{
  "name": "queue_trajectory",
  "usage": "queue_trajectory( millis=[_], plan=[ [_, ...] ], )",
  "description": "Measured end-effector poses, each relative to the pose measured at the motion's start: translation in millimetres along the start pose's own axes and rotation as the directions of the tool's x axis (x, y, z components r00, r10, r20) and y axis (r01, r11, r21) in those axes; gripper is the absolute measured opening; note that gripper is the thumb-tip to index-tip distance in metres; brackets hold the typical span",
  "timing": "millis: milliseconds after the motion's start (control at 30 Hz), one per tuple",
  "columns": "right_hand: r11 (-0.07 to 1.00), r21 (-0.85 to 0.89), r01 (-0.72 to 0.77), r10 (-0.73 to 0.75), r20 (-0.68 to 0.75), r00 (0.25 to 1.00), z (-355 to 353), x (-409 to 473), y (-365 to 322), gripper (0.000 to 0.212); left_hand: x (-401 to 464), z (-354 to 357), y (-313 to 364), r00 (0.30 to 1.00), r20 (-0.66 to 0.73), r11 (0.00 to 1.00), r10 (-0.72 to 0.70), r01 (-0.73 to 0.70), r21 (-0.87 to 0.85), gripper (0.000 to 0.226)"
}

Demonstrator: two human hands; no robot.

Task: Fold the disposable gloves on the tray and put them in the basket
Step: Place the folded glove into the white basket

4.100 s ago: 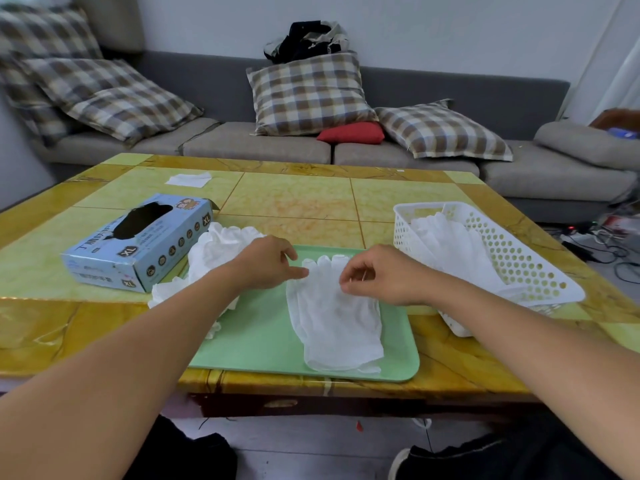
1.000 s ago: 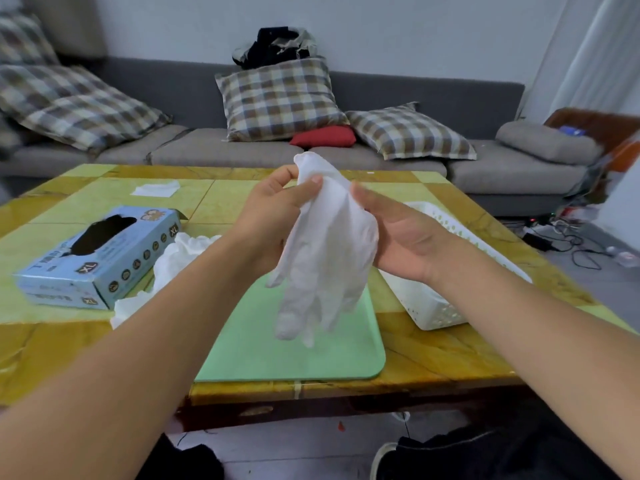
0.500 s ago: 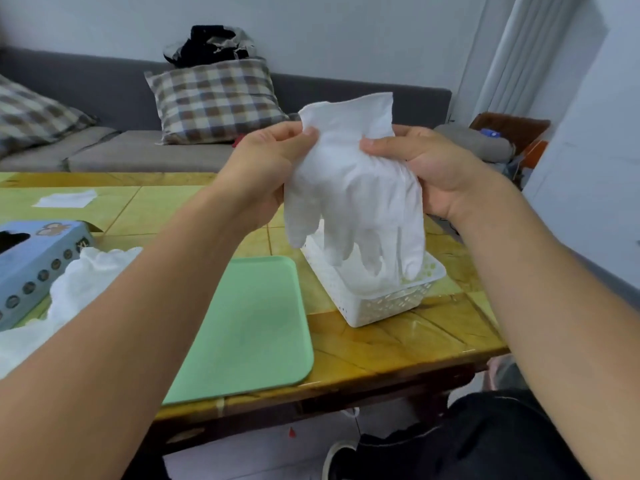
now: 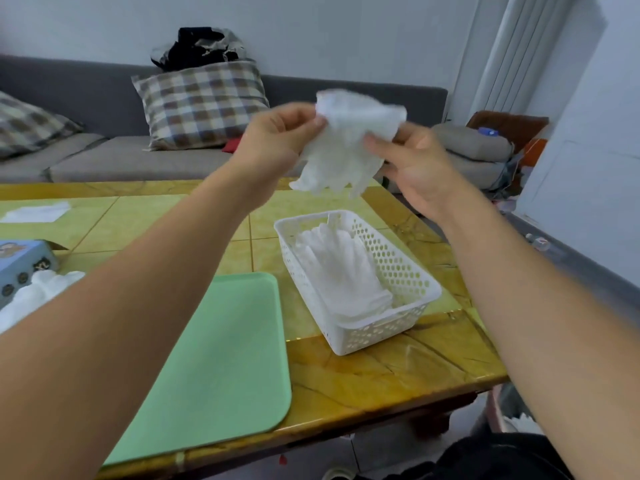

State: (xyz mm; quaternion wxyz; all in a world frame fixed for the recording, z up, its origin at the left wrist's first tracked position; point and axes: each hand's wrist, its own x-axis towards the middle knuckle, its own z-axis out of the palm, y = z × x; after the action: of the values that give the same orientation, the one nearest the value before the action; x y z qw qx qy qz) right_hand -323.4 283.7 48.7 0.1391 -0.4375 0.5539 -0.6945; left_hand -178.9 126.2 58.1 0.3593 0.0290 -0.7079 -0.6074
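A white disposable glove (image 4: 349, 147) hangs in the air above the far end of the white basket (image 4: 426, 299), fingers pointing down. My left hand (image 4: 277, 140) pinches its cuff on the left side. My right hand (image 4: 412, 161) holds its right side with thumb and fingers. Several folded white gloves (image 4: 343, 275) lie inside the basket. The green tray (image 4: 221, 358) lies bare on the table, left of the basket. A heap of loose white gloves (image 4: 38, 296) sits at the left edge, partly hidden behind my left forearm.
A blue glove box (image 4: 20, 265) stands at the far left of the yellow table (image 4: 381, 372). A white sheet (image 4: 34, 212) lies at the table's back left. Behind is a grey sofa (image 4: 104, 157) with a plaid cushion (image 4: 201, 102). The table's right edge is just beyond the basket.
Both hands have carried the glove from the tray up and to the right, over the basket. The view has swung right, and the tray now holds nothing.
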Motion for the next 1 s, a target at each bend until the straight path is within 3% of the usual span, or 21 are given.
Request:
queue_trajectory(
  millis=[167, 267, 367, 567, 633, 700, 767, 833, 900, 933, 1000],
  plan=[
    [0.923, -0.355, -0.148, 0.213, 0.150, 0.966, -15, -37, 65, 0.027, -50, -14, -83, 0.959, 0.194, 0.920, -0.207, 0.123, 0.373, 0.018],
    [0.816, -0.558, -0.151, 0.343, 0.257, 0.904, -25, -59, 78, 0.019, -69, -15, -104, 0.939, 0.311, 0.826, -0.147, -0.057, 0.561, 0.017],
    [0.725, -0.685, -0.072, 0.421, 0.359, 0.833, -23, -72, 72, 0.016, -74, -4, -93, 0.902, 0.408, 0.777, -0.142, -0.154, 0.611, 0.017],
    [0.596, -0.803, -0.003, 0.482, 0.354, 0.802, -25, -73, 50, 0.022, -83, 19, -78, 0.777, 0.569, 0.638, -0.270, -0.299, 0.710, 0.020],
    [0.513, -0.858, 0.007, 0.599, 0.363, 0.714, -24, -71, 43, 0.030, -84, 23, -74, 0.727, 0.566, 0.604, -0.389, -0.263, 0.752, 0.022],
    [0.485, -0.874, -0.021, 0.675, 0.358, 0.645, -21, -70, 36, 0.030, -85, 25, -72, 0.738, 0.524, 0.590, -0.425, -0.214, 0.779, 0.037],
    [0.541, -0.838, -0.070, 0.630, 0.349, 0.693, -16, -65, 33, 0.032, -85, 22, -73, 0.811, 0.482, 0.565, -0.333, -0.237, 0.790, 0.040],
    [0.569, -0.820, -0.065, 0.551, 0.321, 0.770, -8, -60, 42, 0.036, -83, 17, -73, 0.868, 0.447, 0.377, -0.215, -0.349, 0.858, 0.036],
    [0.436, -0.899, 0.053, 0.584, 0.327, 0.743, 8, -60, 56, 0.073, -81, 10, -76, 0.877, 0.402, 0.199, -0.262, -0.359, 0.912, 0.032],
    [0.350, -0.932, 0.094, 0.655, 0.315, 0.687, 17, -60, 66, 0.092, -82, 8, -78, 0.871, 0.366, 0.173, -0.327, -0.326, 0.929, 0.036],
    [0.273, -0.958, 0.087, 0.761, 0.270, 0.590, 31, -57, 79, 0.107, -83, 7, -85, 0.852, 0.325, 0.195, -0.410, -0.266, 0.944, 0.043]
  ],
)
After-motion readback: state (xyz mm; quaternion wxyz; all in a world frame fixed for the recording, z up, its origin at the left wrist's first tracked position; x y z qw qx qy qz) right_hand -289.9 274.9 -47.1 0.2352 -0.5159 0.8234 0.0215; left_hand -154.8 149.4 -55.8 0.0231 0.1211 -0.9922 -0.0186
